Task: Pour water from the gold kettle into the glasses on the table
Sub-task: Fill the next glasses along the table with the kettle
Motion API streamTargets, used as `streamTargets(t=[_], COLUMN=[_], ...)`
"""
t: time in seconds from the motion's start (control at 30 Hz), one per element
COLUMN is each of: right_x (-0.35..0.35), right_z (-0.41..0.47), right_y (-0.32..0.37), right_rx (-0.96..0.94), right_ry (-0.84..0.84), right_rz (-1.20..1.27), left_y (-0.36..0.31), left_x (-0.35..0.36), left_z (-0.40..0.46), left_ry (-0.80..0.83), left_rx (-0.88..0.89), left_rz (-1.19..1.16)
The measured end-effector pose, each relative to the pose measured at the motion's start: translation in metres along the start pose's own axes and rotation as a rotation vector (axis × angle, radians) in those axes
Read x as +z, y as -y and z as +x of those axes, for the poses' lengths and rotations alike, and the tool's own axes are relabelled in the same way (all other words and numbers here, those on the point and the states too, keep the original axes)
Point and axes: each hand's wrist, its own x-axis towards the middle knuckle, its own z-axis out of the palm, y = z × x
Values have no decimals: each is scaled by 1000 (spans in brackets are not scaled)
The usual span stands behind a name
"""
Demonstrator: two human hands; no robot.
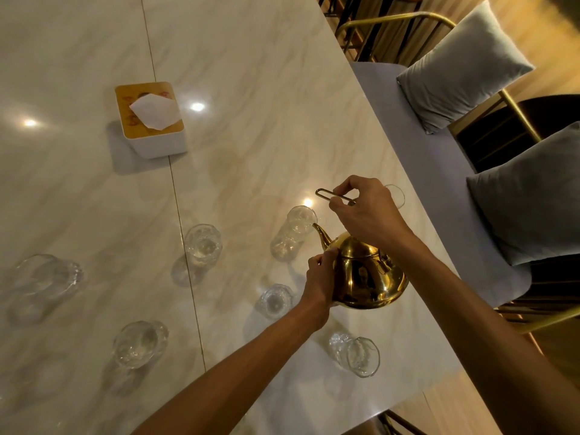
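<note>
The gold kettle (365, 274) hangs above the marble table (251, 105), tilted with its spout at the rim of a clear glass (295, 230). My right hand (367, 211) grips the kettle's thin wire handle from above. My left hand (320, 279) presses against the kettle's left side near the spout base. Several other clear glasses stand around: one (202, 244) to the left, one (276, 301) just below my left hand, one (357, 354) near the front edge, one (139, 343) at lower left, one (47, 279) at far left. Another glass (396, 194) is partly hidden behind my right hand.
A white tissue box (150, 120) with a wooden lid sits at the back left of the table. Along the table's right edge runs a padded bench (423, 146) with two grey cushions (461, 67) and gold chair frames.
</note>
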Motion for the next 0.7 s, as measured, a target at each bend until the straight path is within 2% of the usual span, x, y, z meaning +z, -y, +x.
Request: streamTargets(t=[0.7], right_x=[7], right_z=[0], right_y=[-2], right_rx=[7], right_ry=[5], right_rz=[-17], left_y=[8], left_x=[-5], left_z=[4], left_ry=[2], left_rx=[-21], left_rz=[-19])
